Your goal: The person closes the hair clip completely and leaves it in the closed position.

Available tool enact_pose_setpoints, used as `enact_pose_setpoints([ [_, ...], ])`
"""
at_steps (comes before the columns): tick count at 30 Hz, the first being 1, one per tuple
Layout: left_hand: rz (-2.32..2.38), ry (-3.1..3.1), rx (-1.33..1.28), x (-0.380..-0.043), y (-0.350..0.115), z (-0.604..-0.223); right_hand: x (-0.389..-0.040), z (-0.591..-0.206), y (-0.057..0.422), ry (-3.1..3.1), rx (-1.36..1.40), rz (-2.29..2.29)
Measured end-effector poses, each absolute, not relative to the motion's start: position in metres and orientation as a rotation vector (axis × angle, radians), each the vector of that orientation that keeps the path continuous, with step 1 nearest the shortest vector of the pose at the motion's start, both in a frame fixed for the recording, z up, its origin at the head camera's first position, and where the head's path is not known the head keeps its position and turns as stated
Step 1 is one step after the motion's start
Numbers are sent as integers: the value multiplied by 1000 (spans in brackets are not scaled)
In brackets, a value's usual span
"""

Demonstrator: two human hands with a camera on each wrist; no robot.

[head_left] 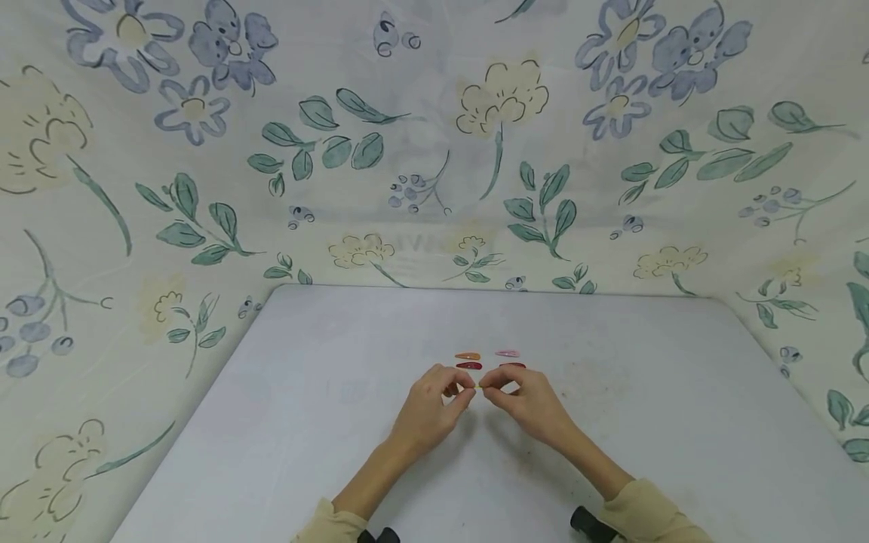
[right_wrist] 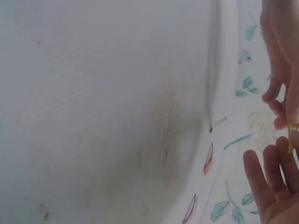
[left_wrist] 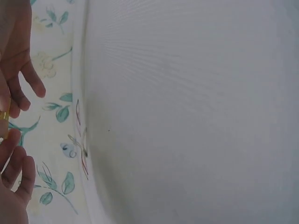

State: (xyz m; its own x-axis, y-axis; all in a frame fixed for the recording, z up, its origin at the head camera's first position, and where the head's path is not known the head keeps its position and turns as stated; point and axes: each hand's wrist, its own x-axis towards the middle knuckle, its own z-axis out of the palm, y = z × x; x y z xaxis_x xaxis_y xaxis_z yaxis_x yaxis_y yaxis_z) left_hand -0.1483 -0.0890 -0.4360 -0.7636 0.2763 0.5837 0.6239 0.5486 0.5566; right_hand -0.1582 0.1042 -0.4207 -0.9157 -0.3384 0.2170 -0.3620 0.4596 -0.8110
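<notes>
Both hands meet low over the white table, fingertips almost touching. Between them is a small yellow hair clip [head_left: 478, 387], mostly hidden by the fingers; a bit of the yellow clip [right_wrist: 290, 148] also shows at the right edge of the right wrist view. The left hand [head_left: 426, 403] pinches one end with thumb and forefinger, and the right hand [head_left: 529, 403] pinches the other. Just beyond the hands lie an orange snap hair clip [head_left: 468, 356], a dark red clip [head_left: 469, 366], a pink clip [head_left: 508, 353] and another red clip [head_left: 514, 365], partly behind the right hand.
The white tabletop [head_left: 326, 422] extends around the hands, with brownish specks to the right. A floral cloth [head_left: 421, 219] rises behind and at both sides. Dark cylindrical objects [head_left: 592, 522] show by the sleeves at the bottom edge.
</notes>
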Motion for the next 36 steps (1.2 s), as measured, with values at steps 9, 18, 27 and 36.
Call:
enact_pose_setpoints([
  [9,-1020,-2406,-730,-159,-93,-430,-167,-424,101,-2626,683,1371],
  [18,-904,-2494,-677,-169,-95,-432,-175,-428,92,-2637,610,1143],
  [27,-845,-2529,-671,-180,-98,-431,-180,-427,87,-2661,590,957],
  [36,-802,-2616,-668,-191,-99,-428,-191,-426,81,-2749,539,824],
])
